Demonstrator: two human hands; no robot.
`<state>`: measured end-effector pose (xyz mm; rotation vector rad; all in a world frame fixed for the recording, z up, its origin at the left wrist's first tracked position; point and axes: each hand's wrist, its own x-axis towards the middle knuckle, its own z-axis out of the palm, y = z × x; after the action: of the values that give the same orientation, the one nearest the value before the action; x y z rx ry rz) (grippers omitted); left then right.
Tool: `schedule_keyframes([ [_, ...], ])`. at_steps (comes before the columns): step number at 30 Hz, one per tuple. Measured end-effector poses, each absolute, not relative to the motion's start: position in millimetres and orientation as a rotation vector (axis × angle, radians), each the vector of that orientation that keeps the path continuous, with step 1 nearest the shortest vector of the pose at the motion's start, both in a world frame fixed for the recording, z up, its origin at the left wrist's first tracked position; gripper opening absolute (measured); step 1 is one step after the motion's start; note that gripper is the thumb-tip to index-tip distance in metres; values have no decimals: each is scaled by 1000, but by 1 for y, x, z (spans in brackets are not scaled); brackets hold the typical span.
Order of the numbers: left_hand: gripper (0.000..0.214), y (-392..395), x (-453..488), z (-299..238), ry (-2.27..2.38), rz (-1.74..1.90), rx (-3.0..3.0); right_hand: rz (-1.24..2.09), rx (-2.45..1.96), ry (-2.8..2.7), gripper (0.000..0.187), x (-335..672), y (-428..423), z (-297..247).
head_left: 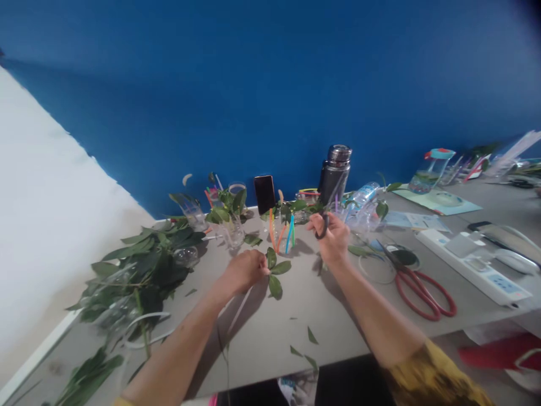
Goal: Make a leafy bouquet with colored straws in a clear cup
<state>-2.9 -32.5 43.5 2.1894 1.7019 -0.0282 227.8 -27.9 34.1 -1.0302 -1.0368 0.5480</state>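
At the far left a heap of leafy branches (143,270) covers the table (270,332), so there is no room to swing out that way. My left grip (245,272) is pinched closed on the stem of a leafy sprig (274,272), whose leaves hang just past my fingertips, low over the table. Behind it stand coloured straws (287,234), near enough to knock if I push forward. My right grip (333,237) is clenched round small dark scissors (323,226), raised above the table and apart from the sprig; I can't tell whether the blades are parted. To trim cleanly, I judge I should hold the stem steady, bring the blades to it, and keep my pinching fingers back from the cut. The bare stretch between my forearms is the open room — though the near edge is close, and cuttings could slide off. To the right lie red scissors (422,290) and a power strip (477,265).
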Motion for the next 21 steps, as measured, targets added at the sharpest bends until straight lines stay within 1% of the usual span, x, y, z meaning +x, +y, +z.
schedule_keyframes([
  [3,11,-36,-8,47,1548,3,2156,480,-990,-982,43,242,-27,40],
  [6,14,-38,-15,49,1291,9,2095,378,-964,-883,48,260,-29,49],
  [9,16,-39,-17,46,1145,-28,2059,350,-947,-827,47,278,-33,53],
  [11,15,-39,-15,41,1159,-27,2077,376,-1029,-866,43,290,-38,50],
  [17,13,-39,-17,42,1180,-11,2124,614,-1509,-1199,39,314,-58,20],
  [21,33,-42,-16,48,1311,-14,2194,693,-1591,-1277,37,318,-60,0],
])
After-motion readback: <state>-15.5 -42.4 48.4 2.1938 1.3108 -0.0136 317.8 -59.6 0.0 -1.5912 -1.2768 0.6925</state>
